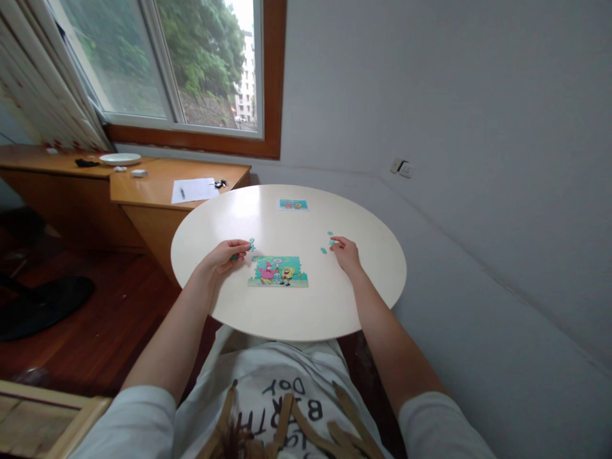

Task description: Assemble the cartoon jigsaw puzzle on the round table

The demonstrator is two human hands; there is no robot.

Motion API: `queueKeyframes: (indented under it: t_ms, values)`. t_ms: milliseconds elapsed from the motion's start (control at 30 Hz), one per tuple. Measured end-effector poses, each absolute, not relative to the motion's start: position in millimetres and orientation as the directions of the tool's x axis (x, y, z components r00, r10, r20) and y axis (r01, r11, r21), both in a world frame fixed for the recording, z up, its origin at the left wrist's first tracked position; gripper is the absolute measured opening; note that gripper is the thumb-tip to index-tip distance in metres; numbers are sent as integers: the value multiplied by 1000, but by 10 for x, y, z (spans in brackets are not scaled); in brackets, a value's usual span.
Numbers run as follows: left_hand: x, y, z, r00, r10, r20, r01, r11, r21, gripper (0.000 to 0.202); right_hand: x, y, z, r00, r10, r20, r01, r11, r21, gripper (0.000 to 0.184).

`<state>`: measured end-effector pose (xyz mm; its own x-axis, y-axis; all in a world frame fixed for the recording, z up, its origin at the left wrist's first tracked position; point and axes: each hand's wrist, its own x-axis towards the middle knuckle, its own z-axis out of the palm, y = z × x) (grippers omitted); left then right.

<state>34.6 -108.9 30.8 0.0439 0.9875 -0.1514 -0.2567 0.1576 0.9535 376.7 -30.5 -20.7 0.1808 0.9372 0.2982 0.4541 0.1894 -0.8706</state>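
Note:
A nearly whole cartoon jigsaw puzzle [278,271] lies flat on the round white table [287,312]. My left hand [224,255] rests just left of its upper corner, fingers pinched on teal puzzle pieces [250,244]. My right hand [346,253] lies to the right of the puzzle, fingertips touching a loose teal piece [331,241]; another loose piece [324,250] sits beside it. A small reference picture card [293,204] lies at the table's far side.
A wooden desk [143,188] stands left of the table under the window, with a paper sheet [194,190], a pen, keys and a white plate [120,159]. A grey wall with a socket [402,168] runs on the right. A dark chair base [38,306] sits on the wooden floor.

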Motion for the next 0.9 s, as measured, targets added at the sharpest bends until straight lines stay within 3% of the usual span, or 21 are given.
queueKeyframes:
  t_ms: [467,900]
  values:
    - [330,-1080,262,37,988,-148,-197,152,969,34,3753,-323,-189,180,937,298,463,187,-866,38]
    - [360,-1101,294,46,990,-136,-161,142,977,28,3754,-326,-179,175,940,292,461,183,-868,37]
